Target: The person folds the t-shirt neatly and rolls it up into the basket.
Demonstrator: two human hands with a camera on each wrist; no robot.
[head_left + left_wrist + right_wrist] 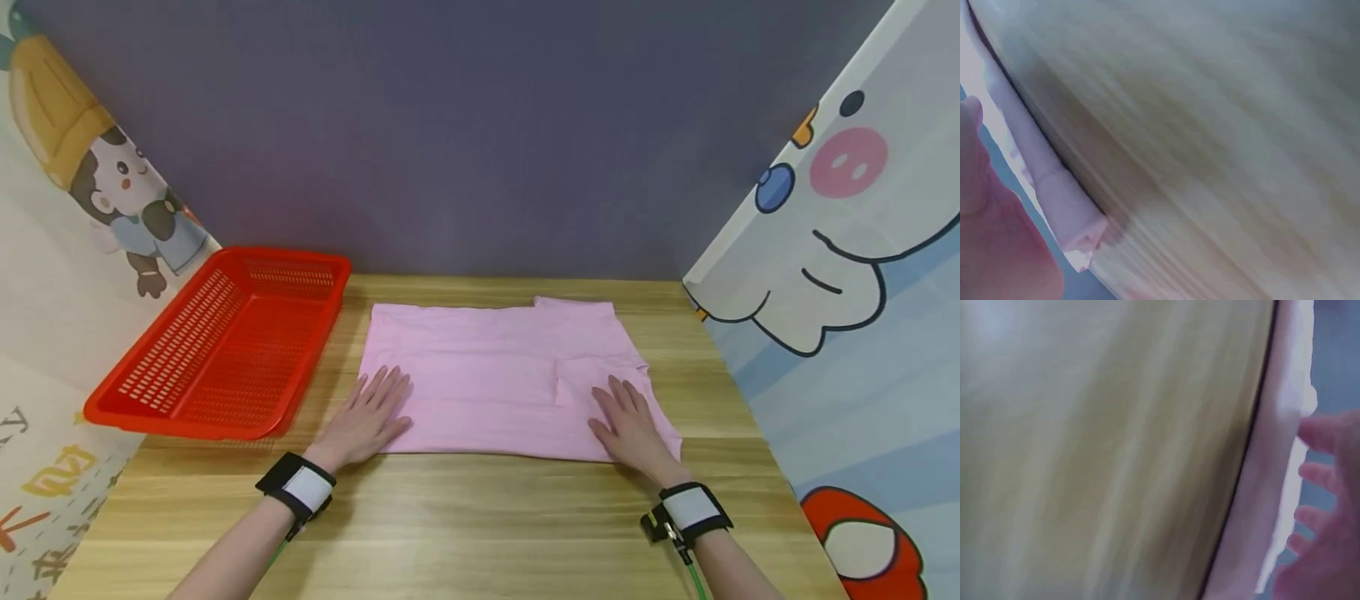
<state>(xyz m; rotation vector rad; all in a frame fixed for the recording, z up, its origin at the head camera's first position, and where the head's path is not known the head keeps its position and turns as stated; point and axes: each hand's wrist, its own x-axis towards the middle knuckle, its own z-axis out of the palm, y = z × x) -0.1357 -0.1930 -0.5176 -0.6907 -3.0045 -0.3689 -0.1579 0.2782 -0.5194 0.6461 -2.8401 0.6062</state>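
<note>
A pink cloth garment (480,375), folded into a wide flat rectangle, lies on the wooden table in the head view. Its upper right corner sticks out a little, and a smaller folded flap shows on the right part. My left hand (367,421) rests with straight, spread fingers on its near left corner. On the near right part, my right hand (626,421) lies the same way, fingers spread over the cloth. In the left wrist view the folded edge (1054,187) looks thick and layered. The right wrist view shows the fingertips (1313,431) right at the cloth's edge.
A red plastic basket (225,350) with perforated sides stands at the left of the wooden table (480,525). A grey-blue panel (465,142) rises behind the table. Printed cartoon panels (832,275) flank both sides.
</note>
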